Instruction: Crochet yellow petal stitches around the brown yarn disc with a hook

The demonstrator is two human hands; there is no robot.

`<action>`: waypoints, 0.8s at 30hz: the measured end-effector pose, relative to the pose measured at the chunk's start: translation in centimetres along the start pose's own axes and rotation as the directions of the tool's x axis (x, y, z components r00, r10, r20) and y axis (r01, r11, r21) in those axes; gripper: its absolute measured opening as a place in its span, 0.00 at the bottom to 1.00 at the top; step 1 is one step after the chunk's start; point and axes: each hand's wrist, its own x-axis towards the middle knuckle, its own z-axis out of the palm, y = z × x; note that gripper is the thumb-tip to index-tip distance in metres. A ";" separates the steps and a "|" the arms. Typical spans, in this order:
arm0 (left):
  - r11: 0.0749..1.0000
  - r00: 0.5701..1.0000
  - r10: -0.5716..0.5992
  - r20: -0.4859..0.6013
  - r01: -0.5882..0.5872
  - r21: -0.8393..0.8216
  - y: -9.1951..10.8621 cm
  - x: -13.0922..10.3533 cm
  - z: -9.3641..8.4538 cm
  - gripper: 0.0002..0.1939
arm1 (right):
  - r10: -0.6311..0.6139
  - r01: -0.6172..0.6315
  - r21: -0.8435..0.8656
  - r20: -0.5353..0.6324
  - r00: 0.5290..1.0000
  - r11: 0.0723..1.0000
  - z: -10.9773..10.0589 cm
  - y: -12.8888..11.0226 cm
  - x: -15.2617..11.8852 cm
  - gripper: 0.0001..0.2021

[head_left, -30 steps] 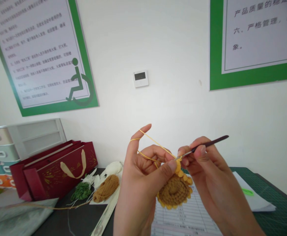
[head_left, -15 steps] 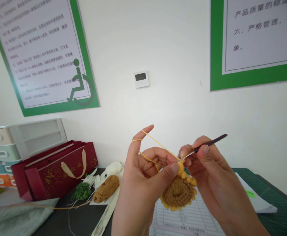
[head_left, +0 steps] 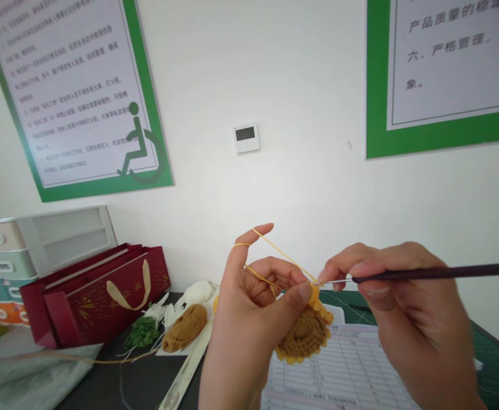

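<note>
A round crochet piece, brown in the middle with a yellow scalloped edge, hangs from my left hand. Thumb and fingers pinch its yellow top edge. Yellow yarn wraps the raised left index finger and runs taut down to the stitches. My right hand grips a crochet hook with a dark handle and thin metal shaft. The hook lies nearly level, its tip at the yellow stitches beside the left fingertips. The tip itself is too small to make out clearly.
Printed sheets lie under the hands, over a green cutting mat. To the left are a brown yarn ball, green yarn, white yarn, a ruler, a red gift bag and small drawers.
My right hand has moved right and turned, swinging the hook from a slant to nearly level with its handle toward me. The left hand has shifted slightly right and still pinches the piece.
</note>
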 end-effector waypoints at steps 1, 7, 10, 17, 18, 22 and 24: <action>1.000 1.000 -0.001 0.002 0.001 0.004 0.0 0.0 0.0 0.40 | -0.017 0.018 -0.024 0.025 1.000 1.000 -0.2 -0.1 0.1 0.09; 1.000 1.000 0.018 0.003 -0.018 -0.026 -0.1 0.0 0.3 0.38 | -0.241 0.318 -0.309 0.262 0.934 0.896 -0.8 -0.8 1.0 0.10; 0.997 1.000 0.024 0.013 -0.023 -0.069 -0.3 0.0 0.3 0.40 | -0.342 0.464 -0.464 0.326 0.881 0.754 -0.3 -0.9 1.0 0.10; 0.996 0.998 0.046 -0.038 -0.049 -0.080 -0.1 -0.6 1.0 0.43 | -0.299 0.322 -0.358 0.120 0.947 0.876 0.6 0.4 -1.0 0.22; 0.995 0.997 0.053 -0.053 -0.057 -0.077 -0.1 -0.6 1.2 0.44 | -0.290 0.299 -0.356 0.081 0.954 0.885 0.7 0.7 -1.3 0.24; 0.992 0.994 0.082 -0.072 -0.088 -0.088 -0.2 -0.6 1.8 0.47 | -0.251 0.225 -0.318 -0.043 0.967 0.921 1.0 1.4 -1.9 0.24; 0.990 0.992 0.093 -0.085 -0.101 -0.094 -0.3 -0.6 1.9 0.47 | -0.226 0.197 -0.283 -0.073 0.971 0.939 1.2 1.6 -2.0 0.21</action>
